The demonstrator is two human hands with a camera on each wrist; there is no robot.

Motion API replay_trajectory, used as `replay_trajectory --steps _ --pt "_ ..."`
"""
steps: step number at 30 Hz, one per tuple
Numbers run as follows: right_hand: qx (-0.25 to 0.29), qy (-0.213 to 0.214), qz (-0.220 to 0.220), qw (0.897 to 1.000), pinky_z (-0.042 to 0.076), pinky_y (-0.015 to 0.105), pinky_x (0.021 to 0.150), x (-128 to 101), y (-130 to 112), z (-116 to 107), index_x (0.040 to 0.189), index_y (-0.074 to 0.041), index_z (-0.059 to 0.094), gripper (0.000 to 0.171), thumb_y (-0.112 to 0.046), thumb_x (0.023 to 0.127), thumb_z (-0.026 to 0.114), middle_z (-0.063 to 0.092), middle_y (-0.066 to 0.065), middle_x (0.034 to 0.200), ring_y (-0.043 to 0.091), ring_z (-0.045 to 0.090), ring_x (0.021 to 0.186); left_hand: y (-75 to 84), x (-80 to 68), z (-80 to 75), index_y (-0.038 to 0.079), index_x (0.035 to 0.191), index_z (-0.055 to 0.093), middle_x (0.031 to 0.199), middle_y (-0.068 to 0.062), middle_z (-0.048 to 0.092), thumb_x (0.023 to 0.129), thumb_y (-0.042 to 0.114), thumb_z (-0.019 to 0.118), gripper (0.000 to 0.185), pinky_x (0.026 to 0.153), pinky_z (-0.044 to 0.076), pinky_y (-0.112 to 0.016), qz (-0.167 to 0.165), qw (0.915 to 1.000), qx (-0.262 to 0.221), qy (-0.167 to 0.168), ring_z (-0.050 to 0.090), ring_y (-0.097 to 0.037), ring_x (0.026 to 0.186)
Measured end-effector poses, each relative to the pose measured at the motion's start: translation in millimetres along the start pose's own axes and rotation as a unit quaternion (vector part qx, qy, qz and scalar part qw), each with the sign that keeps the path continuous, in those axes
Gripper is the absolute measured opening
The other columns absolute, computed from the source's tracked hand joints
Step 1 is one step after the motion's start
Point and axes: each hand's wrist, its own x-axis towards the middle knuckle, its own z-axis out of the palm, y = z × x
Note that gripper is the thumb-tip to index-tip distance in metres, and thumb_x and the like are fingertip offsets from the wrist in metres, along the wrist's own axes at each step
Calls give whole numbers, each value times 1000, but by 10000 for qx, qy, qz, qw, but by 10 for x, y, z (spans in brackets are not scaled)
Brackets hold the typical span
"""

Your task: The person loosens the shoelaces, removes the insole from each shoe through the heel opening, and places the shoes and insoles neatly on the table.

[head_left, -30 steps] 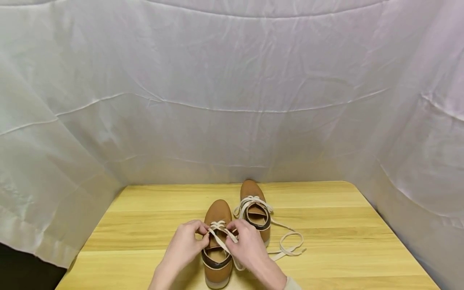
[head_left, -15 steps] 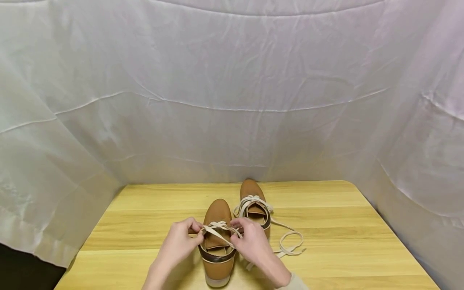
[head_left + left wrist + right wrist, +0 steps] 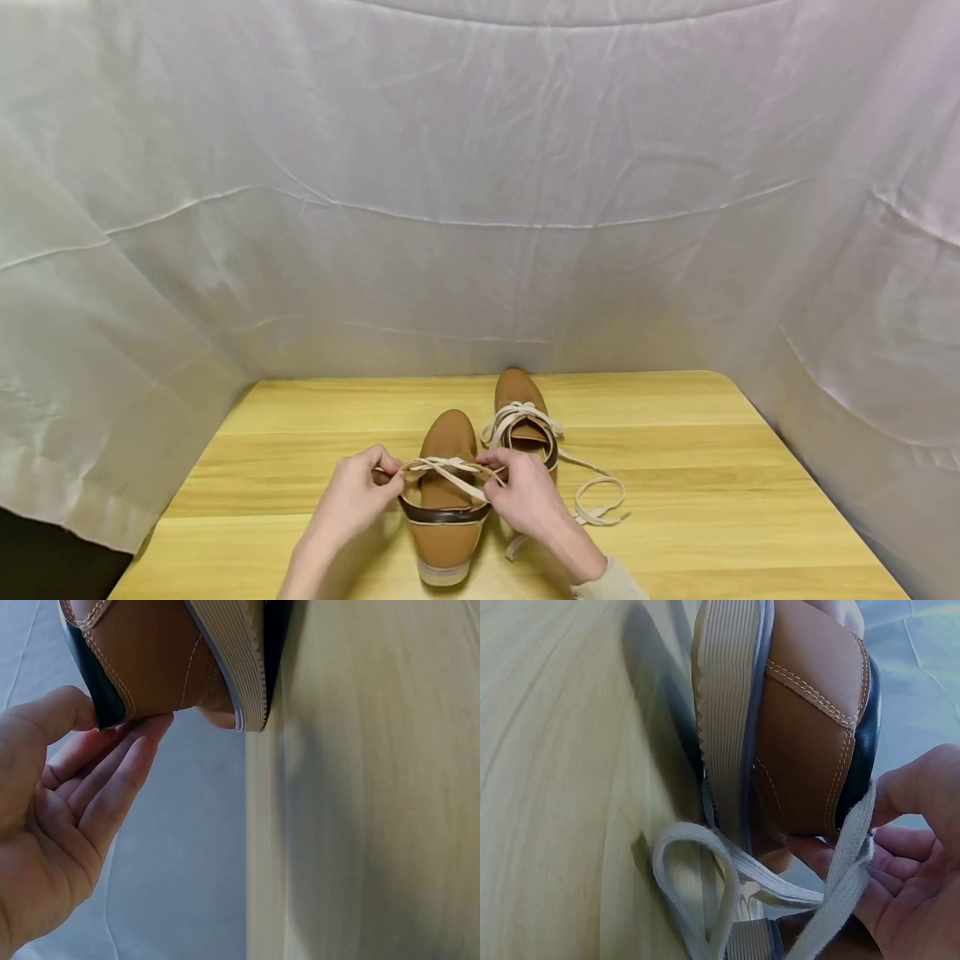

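A brown leather shoe (image 3: 442,542) with cream laces (image 3: 450,475) and a dark collar points away from me on the table. My left hand (image 3: 348,492) pinches the left edge of its opening; in the left wrist view the thumb and fingers (image 3: 131,761) clasp the dark-trimmed flap. Its right edge is pinched by my right hand (image 3: 525,496), with a lace (image 3: 844,877) running across the fingers in the right wrist view. The two sides stand spread apart, baring the tongue. From the wrist views the sole (image 3: 727,705) looks tilted, its heel end off the tabletop.
A matching brown shoe (image 3: 516,387) stands behind and to the right, partly hidden by my right hand. Its cream lace (image 3: 600,500) trails in a loop on the wooden table (image 3: 712,467). Pale grey cloth (image 3: 525,275) hangs behind and at both sides.
My hands have moved apart, the left one further left and the right slightly right, spreading the near shoe's opening wider. The shoe has tipped so more of its heel shows.
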Motion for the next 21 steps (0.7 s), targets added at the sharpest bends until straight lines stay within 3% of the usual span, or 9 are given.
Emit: replay_trajectory --steps 6,10,13,21 --pt "-37 23 -68 10000 48 23 58 -12 -19 9 117 -6 75 36 0 82 67 76 2 99 2 55 62 26 -28 -8 8 80 65 94 -3 76 85 -5 73 16 68 59 -20 107 9999 73 -70 68 -10 78" --pt "-274 164 -254 9992 56 29 71 -25 -30 39 117 -5 75 37 -1 80 69 76 4 107 9 65 77 67 -43 18 13 78 64 95 1 76 83 -2 75 20 77 61 -28 243 9988 392 -155 70 -9 82" --pt "-422 219 -304 9984 58 36 88 -30 -44 50 117 -7 75 38 -5 80 71 75 4 114 16 69 100 111 -49 43 18 77 62 96 6 75 82 2 77 23 83 61 -37 394 9960 778 -180 70 -8 85" --pt "-481 75 -260 9985 58 29 79 -41 -98 22 116 -12 74 30 -15 86 77 73 0 114 19 70 96 211 -84 103 28 80 62 93 17 69 83 15 85 26 80 56 -36 892 9825 1634 -67 67 -9 91"
